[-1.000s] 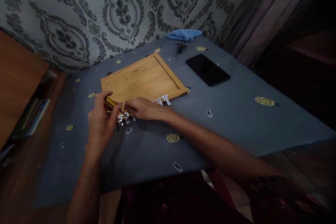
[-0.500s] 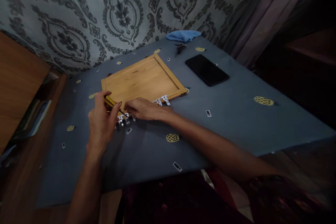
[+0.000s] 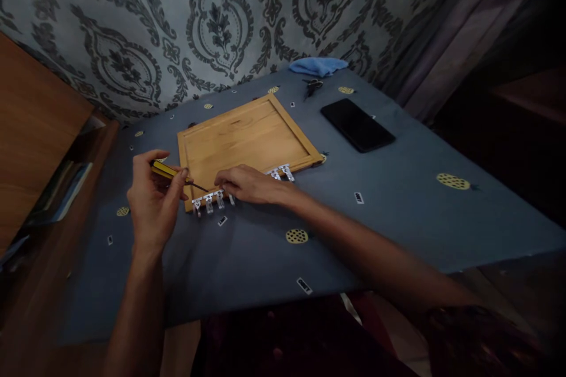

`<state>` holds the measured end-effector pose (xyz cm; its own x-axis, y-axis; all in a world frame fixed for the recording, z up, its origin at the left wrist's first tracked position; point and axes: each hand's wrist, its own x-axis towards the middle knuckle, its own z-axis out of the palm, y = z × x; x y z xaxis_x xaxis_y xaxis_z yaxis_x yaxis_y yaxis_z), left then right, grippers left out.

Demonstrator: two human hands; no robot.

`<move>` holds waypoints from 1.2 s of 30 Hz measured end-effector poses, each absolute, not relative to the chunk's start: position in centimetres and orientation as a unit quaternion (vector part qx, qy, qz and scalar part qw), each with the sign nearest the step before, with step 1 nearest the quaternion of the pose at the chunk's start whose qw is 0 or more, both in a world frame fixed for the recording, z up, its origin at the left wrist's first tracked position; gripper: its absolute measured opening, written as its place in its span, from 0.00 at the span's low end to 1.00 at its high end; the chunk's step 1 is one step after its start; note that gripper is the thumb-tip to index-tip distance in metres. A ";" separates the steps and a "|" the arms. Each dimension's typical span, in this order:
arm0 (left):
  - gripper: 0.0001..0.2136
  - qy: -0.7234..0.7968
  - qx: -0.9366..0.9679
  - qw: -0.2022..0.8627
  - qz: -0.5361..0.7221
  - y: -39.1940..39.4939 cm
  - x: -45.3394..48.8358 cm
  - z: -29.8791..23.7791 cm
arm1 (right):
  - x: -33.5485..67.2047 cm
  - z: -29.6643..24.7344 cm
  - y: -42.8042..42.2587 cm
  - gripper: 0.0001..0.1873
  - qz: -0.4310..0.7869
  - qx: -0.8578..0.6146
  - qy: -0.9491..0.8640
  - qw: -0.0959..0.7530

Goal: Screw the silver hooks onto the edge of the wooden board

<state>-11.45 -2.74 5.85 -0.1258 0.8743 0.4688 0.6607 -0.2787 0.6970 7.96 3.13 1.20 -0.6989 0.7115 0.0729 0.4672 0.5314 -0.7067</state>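
My left hand (image 3: 152, 206) is closed around the yellow handle of a screwdriver (image 3: 164, 169). The thin shaft slants down to the right, its tip close to a silver metal hook strip (image 3: 214, 196). That strip runs along the near edge of a framed wooden panel (image 3: 247, 135), with several hooks jutting over the edge. My right hand (image 3: 247, 184) rests over the middle of the strip, fingers bent and pressed down on it. Its palm side and the part of the strip beneath are hidden.
A black phone (image 3: 357, 125) lies right of the panel on the blue pineapple-print tablecloth (image 3: 398, 200). Scissors (image 3: 313, 87) and a blue cloth (image 3: 318, 66) are at the back. A wooden cabinet (image 3: 30, 129) with books stands on the left, a patterned curtain behind.
My left hand has drawn back to the left with the screwdriver, uncovering the left end of the hook strip. My right hand stays on the strip. The whole view has shifted slightly.
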 end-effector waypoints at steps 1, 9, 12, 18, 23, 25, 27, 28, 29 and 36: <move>0.17 0.592 0.650 0.114 0.463 -2.7 -11.7 5.7 | 7.9 1.2 3.2 0.14 0.338 -0.344 -0.857 0.179; 0.17 0.592 0.651 0.109 0.463 -2.6 -12.6 4.9 | 6.5 1.4 3.5 0.15 0.345 -0.332 -0.861 0.170; 0.17 0.592 0.652 0.112 0.460 -2.7 -12.7 4.8 | 6.0 1.3 3.5 0.15 0.344 -0.330 -0.863 0.168; 0.18 0.599 0.660 0.103 0.442 -2.7 -13.0 4.2 | 5.8 1.2 3.5 0.14 0.351 -0.323 -0.861 0.176; 0.17 0.593 0.674 0.095 0.431 -2.4 -12.9 3.7 | 5.7 1.2 3.6 0.14 0.357 -0.325 -0.860 0.167; 0.17 0.593 0.676 0.092 0.428 -2.3 -12.9 3.6 | 5.7 1.1 3.6 0.15 0.359 -0.325 -0.859 0.164; 0.17 0.594 0.677 0.090 0.426 -2.3 -12.9 3.7 | 5.7 1.0 3.7 0.15 0.364 -0.324 -0.859 0.158; 0.17 0.596 0.677 0.091 0.423 -2.3 -12.9 3.7 | 5.8 1.0 3.7 0.15 0.365 -0.324 -0.859 0.156; 0.17 0.598 0.677 0.092 0.419 -2.3 -13.0 3.7 | 5.8 1.0 3.7 0.15 0.365 -0.324 -0.859 0.154; 0.18 0.600 0.683 0.079 0.409 -2.3 -13.2 3.8 | 5.9 1.2 3.5 0.15 0.359 -0.323 -0.863 0.149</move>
